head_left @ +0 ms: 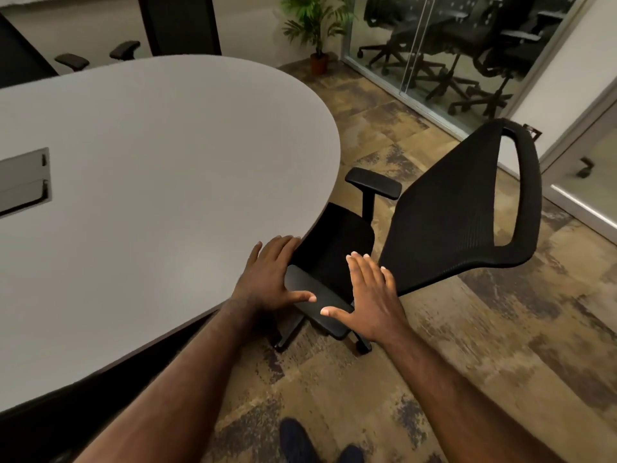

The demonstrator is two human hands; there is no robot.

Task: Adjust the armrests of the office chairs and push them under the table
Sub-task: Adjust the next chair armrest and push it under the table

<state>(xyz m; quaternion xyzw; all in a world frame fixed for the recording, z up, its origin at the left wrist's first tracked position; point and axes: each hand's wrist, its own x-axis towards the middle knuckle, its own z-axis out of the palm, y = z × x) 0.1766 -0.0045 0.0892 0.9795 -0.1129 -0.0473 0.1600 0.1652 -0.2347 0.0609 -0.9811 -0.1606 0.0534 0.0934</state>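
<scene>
Hands first: the left hand (270,279) lies with fingers straight and spread over the rounded edge of the desk, its thumb reaching onto the near black padded armrest (317,300) of a black mesh-backed office chair (444,222); the right hand (367,295) is flat and wide as well, fingers straight, thumb tip touching the same armrest, and neither hand grips anything. That chair stands just beside the end of the large pale grey oval desk (150,182), its seat (337,242) partly tucked beneath the desk edge, its backrest tilted away to the right, its far armrest (374,182) upright on a black post near the desk rim. A grey rectangular cable hatch (25,178) is set into the desk top at the left. Beyond the desk, two more dark armrests (96,56) show beside a tall black chair back (180,25). The floor is mottled brown and tan carpet tile (467,362). A green potted plant in a terracotta pot (317,31) stands in the far corner next to a glass partition (434,45), behind which more black office chairs (494,55) can be seen. Dark blue shoes (300,442) show at the bottom edge.
</scene>
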